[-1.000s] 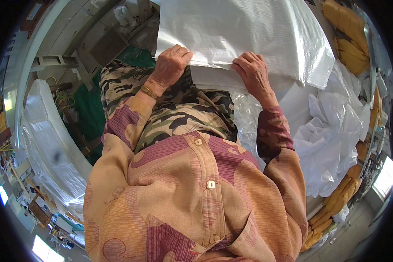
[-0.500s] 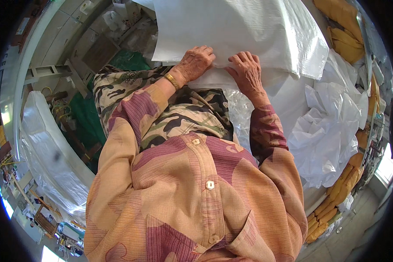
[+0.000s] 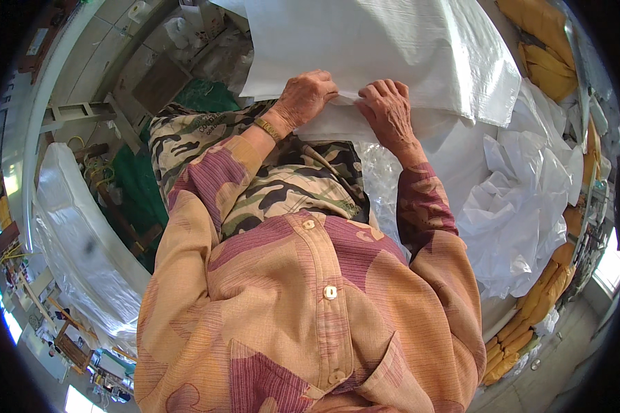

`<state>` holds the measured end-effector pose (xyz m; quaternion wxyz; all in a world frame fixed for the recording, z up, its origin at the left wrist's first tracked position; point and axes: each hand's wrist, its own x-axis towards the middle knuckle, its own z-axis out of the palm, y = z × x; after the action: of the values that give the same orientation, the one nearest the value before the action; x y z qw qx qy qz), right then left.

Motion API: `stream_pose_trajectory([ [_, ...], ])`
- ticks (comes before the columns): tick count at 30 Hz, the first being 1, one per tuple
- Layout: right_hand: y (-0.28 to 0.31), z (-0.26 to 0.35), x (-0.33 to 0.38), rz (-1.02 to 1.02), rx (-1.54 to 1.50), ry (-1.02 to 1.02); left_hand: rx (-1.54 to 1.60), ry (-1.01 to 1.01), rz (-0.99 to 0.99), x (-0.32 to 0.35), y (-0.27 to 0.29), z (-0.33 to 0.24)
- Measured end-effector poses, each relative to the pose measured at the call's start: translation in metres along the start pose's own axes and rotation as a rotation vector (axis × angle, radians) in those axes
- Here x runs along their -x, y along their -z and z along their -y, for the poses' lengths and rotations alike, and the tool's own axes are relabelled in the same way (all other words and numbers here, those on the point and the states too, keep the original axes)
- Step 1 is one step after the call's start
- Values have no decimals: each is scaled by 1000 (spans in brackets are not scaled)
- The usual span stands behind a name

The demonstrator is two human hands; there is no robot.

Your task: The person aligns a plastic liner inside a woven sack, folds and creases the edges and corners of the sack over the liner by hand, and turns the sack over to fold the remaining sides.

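Together, the left hand [image 3: 304, 100] and right hand [image 3: 389, 117] appear to pinch the near edge of a white sheet [image 3: 379, 45], fingers [image 3: 328, 89] nearly closed, material spreading beyond them; edge-handling seems underway, next calling for even tension.

Shirt [image 3: 275, 275]: tan-orange, purple patches, fine ribbed lines, curled outlines. Light squarish buttons [image 3: 330, 292] down a tan placket [image 3: 332, 330]. Long sleeves [image 3: 428, 199], same print. Gold-toned wristband [image 3: 267, 129] on left arm. Lower garment [image 3: 282, 182]: camouflage, black/green/beige, some dark lettering.
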<state>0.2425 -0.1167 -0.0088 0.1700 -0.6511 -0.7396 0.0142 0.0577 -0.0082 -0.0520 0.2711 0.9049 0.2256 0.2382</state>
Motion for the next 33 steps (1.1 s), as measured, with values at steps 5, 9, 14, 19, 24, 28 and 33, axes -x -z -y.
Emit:
stream_pose_trajectory([
  [5,-2,-1,1,1,-58,27,66,62,31,0,3,-4],
  [9,-1,-6,-2,81,-106,-10,66,59,37,-2,3,-5],
  [14,6,-4,-8,102,-146,-88,41,-3,8,-12,3,-11],
  [19,5,18,-24,53,34,-32,-115,-161,-64,-13,2,0],
  [24,1,19,-16,81,157,54,-213,-285,-234,-15,-19,1],
  [28,4,23,-19,101,190,-29,-333,-315,-219,-19,-18,-9],
  [33,8,17,-32,151,-37,-341,-207,-300,-329,-24,-16,-11],
])
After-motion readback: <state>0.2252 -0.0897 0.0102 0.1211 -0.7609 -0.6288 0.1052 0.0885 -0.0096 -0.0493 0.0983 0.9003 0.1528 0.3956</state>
